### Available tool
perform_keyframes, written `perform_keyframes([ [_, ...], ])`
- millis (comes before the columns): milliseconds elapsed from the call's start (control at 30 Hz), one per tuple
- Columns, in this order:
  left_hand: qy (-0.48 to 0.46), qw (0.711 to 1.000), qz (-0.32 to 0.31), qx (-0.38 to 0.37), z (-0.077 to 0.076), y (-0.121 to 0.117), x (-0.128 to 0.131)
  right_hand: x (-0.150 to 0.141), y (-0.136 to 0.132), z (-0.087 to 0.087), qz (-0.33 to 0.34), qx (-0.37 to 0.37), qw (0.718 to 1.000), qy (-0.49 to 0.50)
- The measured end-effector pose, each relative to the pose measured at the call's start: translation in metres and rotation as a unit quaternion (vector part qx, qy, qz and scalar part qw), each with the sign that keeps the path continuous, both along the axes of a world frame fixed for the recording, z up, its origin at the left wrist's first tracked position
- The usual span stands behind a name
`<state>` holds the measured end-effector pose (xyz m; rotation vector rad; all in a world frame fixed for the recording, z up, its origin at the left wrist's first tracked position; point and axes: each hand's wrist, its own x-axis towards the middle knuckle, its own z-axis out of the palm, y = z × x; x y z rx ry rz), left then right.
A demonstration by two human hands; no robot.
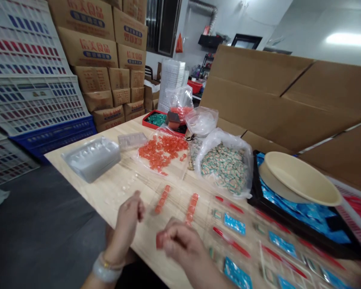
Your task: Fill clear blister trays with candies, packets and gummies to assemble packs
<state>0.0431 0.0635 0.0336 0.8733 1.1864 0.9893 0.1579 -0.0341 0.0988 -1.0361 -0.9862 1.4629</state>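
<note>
My right hand pinches a small orange translucent piece at its fingertips, above the light wooden table. My left hand is bunched and blurred just left of it, and anything in its fingers is hidden. Two short rows of orange pieces lie in a transparent moulded tray just beyond my hands. A heap of orange pieces sits on a plastic bag farther back. To the right, blue packets and red strips lie in the tray's cells.
A bag of wrapped packets and stacked transparent trays stand on the table. A black tray of blue packets holds a beige bowl. Large cardboard sheets rise behind it. Stacked cartons and crates stand beyond the table.
</note>
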Motion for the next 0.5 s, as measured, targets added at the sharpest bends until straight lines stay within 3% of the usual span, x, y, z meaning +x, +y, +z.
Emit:
perform_keyframes([
  [100,-0.067,0.983,-0.149,-0.086,0.005,-0.016,0.007,0.001,0.014,-0.021,-0.057,-0.015,0.998,-0.034],
  [167,-0.122,0.960,-0.211,-0.141,0.007,-0.027,0.012,0.002,0.021,-0.038,-0.067,-0.040,0.996,-0.035],
  [233,-0.150,0.946,-0.234,-0.165,0.008,-0.032,0.012,0.005,0.023,-0.051,-0.095,-0.057,0.991,-0.071],
  [333,-0.127,0.950,-0.232,-0.167,0.007,-0.032,0.006,0.009,0.022,-0.063,-0.136,-0.062,0.976,-0.158],
  [433,-0.107,0.950,-0.235,-0.174,0.005,-0.033,-0.003,0.010,0.020,-0.071,-0.147,-0.060,0.963,-0.218],
  [500,-0.144,0.938,-0.243,-0.201,0.002,-0.037,-0.008,0.008,0.017,-0.079,-0.144,-0.050,0.957,-0.246],
])
